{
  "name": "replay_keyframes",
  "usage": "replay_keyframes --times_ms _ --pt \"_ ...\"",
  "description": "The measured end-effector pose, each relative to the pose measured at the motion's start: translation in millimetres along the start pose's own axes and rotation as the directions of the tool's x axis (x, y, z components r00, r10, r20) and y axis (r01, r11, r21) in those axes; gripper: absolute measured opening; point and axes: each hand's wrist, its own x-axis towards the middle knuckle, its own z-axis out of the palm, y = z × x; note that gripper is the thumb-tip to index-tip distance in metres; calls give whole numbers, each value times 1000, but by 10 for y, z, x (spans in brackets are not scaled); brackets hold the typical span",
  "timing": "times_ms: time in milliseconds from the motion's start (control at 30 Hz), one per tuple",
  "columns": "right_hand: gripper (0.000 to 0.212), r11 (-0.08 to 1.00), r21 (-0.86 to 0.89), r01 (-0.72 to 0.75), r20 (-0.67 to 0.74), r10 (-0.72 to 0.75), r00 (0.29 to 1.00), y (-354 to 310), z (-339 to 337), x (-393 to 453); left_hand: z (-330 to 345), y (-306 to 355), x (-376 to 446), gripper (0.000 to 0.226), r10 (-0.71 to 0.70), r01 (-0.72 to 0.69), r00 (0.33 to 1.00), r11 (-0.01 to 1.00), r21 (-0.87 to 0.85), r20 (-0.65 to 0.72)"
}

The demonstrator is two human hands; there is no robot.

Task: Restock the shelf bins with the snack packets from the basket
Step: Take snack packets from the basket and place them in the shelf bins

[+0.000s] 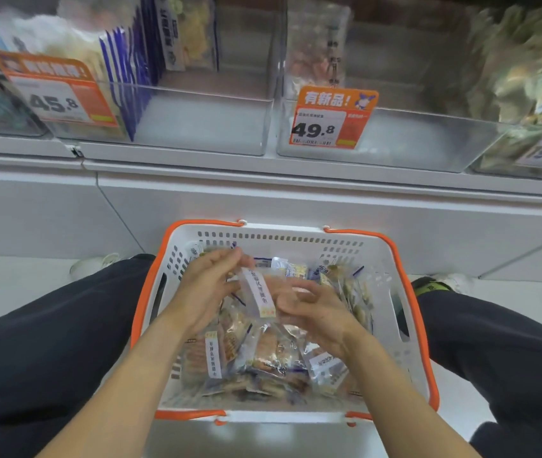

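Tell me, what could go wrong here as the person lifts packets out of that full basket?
The packet held between the left hand and right hand is clear, glossy film, so it may slip. The basket is heaped with loose packets, so pulling one up could drag others over the rim. The bin behind the 49.8 price tag and its neighbour look alike, so a packet could land in the wrong one.

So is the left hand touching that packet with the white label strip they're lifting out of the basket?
Touching. The head view shows the left hand with its fingers curled against the upper edge of the snack packet, no gap, above the basket.
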Motion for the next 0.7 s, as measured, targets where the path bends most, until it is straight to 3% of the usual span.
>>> replay_keyframes --times_ms 67,133,200,267,333,400,467,500,567,600,633,700 --pt "82 965 -180 193 -156 -222 963 -34 -16 4 38 18 -24 40 11 -7 999 991 136 -30" --pt "90 894 -330 302 -199 -379 904 -86 -27 -14 70 38 -61 61 -9 22 999 954 299 -43" --pt "92 864 -301 403 -187 -468 864 -135 -41 -32 79 55 -80 51 -77 77 997 941 329 -12" --pt "79 862 -168 479 -142 -502 853 -198 -37 -72 116 84 -99 31 -102 100 995 947 305 -8" --pt "56 868 -134 479 -75 -491 868 -285 -5 -136 159 98 -132 29 -67 75 997 956 284 -37" --pt "36 853 -252 457 -14 -476 879 -384 18 -211 243 161 -179 31 14 -1 999 947 320 -38" --pt "26 721 -467 511 -14 -584 812 -510 67 -327 367 272 -222 31 113 -108 994 923 370 7" --pt "25 583 -577 573 -29 -715 698 -604 99 -393 440 356 -237 33 179 -176 983 898 403 30" --pt "25 208 -711 672 9 -952 305 -875 159 -534 594 567 -227 38 345 -322 937 798 510 52" --pt "23 51 -726 685 39 -993 115 -1060 177 -607 667 707 -202 41 438 -386 898 729 566 48" --pt "22 -71 -727 683 74 -997 -25 -1268 162 -657 738 854 -161 41 541 -450 840 648 614 44" --pt "21 -254 -751 610 168 -966 -195 -1755 61 -712 833 1132 24 41 741 -541 668 425 725 63"
